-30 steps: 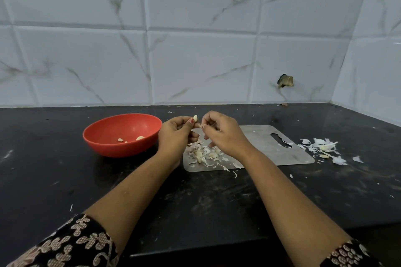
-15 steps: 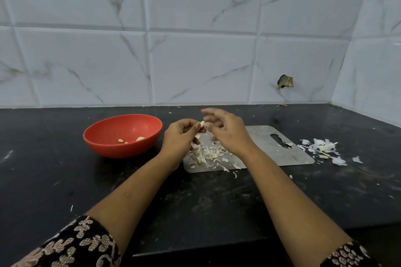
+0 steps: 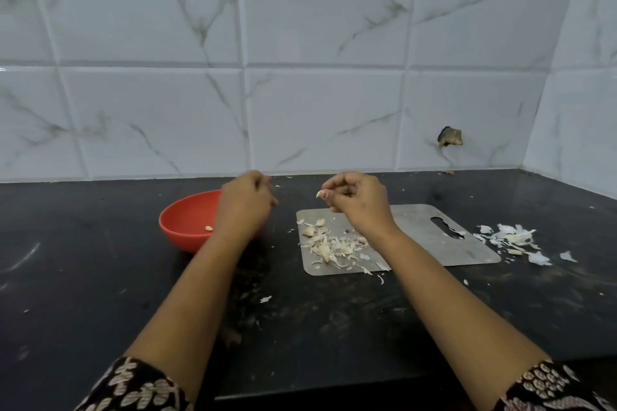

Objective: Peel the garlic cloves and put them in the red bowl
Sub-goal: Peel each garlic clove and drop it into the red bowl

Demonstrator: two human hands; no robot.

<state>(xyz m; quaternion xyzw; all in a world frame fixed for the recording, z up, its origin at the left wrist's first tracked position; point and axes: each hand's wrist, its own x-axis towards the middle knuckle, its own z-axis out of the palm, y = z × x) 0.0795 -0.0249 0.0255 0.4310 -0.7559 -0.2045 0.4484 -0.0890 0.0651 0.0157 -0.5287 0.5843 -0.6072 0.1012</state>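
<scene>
Garlic bit [image 3: 319, 194], clove or skin unclear, in pinch of right hand [image 3: 358, 203]; left hand [image 3: 245, 207] over red bowl [image 3: 185, 227], grasp hidden.

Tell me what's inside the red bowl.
One pale garlic clove lies low in the red bowl. The left hand covers the bowl's right part, so anything lying there cannot be seen.
</scene>
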